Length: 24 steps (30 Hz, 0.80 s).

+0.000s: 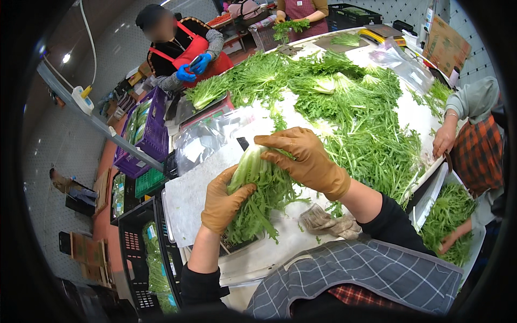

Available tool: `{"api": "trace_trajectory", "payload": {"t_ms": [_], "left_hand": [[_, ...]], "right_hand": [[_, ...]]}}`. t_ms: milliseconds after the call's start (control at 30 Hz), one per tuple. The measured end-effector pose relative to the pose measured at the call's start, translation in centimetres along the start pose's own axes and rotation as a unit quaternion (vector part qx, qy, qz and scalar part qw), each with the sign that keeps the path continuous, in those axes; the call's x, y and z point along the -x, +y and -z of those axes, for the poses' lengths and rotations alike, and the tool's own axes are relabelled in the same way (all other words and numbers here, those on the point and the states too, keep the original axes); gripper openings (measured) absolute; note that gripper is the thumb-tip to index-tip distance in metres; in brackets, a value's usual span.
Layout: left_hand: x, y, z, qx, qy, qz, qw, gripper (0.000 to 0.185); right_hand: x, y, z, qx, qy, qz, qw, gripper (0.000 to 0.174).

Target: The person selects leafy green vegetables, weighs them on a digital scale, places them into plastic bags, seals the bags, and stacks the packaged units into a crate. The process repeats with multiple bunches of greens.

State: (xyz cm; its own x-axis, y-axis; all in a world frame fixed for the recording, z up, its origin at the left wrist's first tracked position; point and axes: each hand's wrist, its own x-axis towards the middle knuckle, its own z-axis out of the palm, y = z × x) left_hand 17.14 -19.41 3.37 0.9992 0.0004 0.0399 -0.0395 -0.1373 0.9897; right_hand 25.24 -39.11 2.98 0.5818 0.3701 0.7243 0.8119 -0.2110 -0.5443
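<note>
A bunch of frilly leafy greens (264,202) is held over the near left of the table, its pale stem end up and its leaves hanging down. My left hand (224,200), in a brown rubber glove, grips its left side with the thumb across the stalks. From the right, my right hand (309,163), gloved the same way, has its fingers and thumb about the stem end. Below the leaves, a dark scale (242,246) is partly hidden. A crumpled knitted glove (329,222) lies under my right forearm.
Loose greens (363,121) cover much of the white table (278,258). Plastic bags (202,139) and another scale (202,107) lie left. A black crate (139,258) and purple crate (151,133) hold packed greens. Co-workers stand across and right, where a white tub (478,246) holds greens.
</note>
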Motion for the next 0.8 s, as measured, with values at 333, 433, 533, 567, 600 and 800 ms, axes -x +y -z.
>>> {"api": "trace_trajectory", "payload": {"t_ms": [333,433,533,567,600,800], "left_hand": [[0.0,0.6,2.2,-0.146,-0.178,0.048,0.972,0.042],[-0.5,0.9,2.9,-0.186,-0.268,-0.001,0.945,0.04],[-0.1,-0.7,3.7,-0.019,-0.249,0.051,0.967,0.042],[0.2,-0.6,4.2,-0.003,-0.218,0.043,0.975,0.042],[0.0,-0.2,4.4,0.014,-0.201,0.032,0.979,0.042],[0.1,0.0,6.7,0.13,-0.012,0.027,0.991,0.041]], "right_hand": [[0.2,1.6,2.7,0.014,-0.245,0.067,0.967,0.011],[0.8,4.9,5.7,0.074,-0.256,-0.002,0.964,0.011],[1.4,5.7,7.3,0.237,-0.15,-0.013,0.96,0.031],[1.2,4.6,6.8,0.222,-0.149,-0.048,0.962,0.042],[1.3,4.5,6.4,0.103,-0.213,-0.002,0.971,0.053],[3.1,3.5,-1.1,-0.328,-0.335,-0.071,0.881,0.086]]}}
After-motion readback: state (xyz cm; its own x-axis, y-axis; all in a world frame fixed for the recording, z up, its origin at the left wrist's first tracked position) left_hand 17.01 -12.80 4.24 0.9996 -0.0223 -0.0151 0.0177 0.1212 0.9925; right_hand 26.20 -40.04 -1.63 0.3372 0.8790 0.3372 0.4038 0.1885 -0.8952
